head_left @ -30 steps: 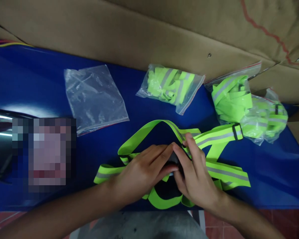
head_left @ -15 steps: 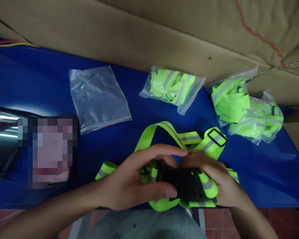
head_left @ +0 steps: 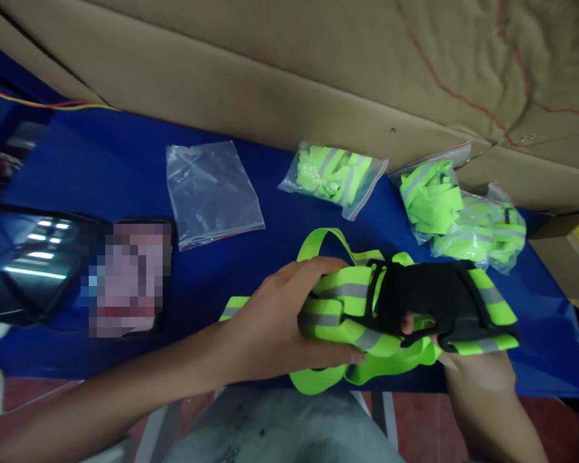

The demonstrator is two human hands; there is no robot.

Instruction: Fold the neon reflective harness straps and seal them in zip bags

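Note:
Neon yellow-green reflective straps (head_left: 347, 289) with grey stripes form a harness in front of me, folded in several layers. A wide black panel (head_left: 427, 286) joins them and has a cut-out at its lower edge. My left hand (head_left: 280, 318) is closed round the strap layers at the left, thumb below and fingers above. Beneath the black panel, my right hand (head_left: 473, 366) supports the harness from behind; most of its fingers are hidden, with one fingertip showing in the cut-out. Loose strap loops (head_left: 321, 241) stand behind my left hand and hang below it.
A flat clear zip bag (head_left: 215, 193) lies at the back left. Bags of folded straps (head_left: 335, 173) sit along the cardboard wall (head_left: 251, 90), more at right (head_left: 431, 199). A blurred-out phone-like item (head_left: 135, 276) and a dark glossy device (head_left: 38, 263) lie at left.
The harness has turned and shifted right, so the black panel faces up in full view. My right hand has moved right and under it; my left hand now grips the strap layers.

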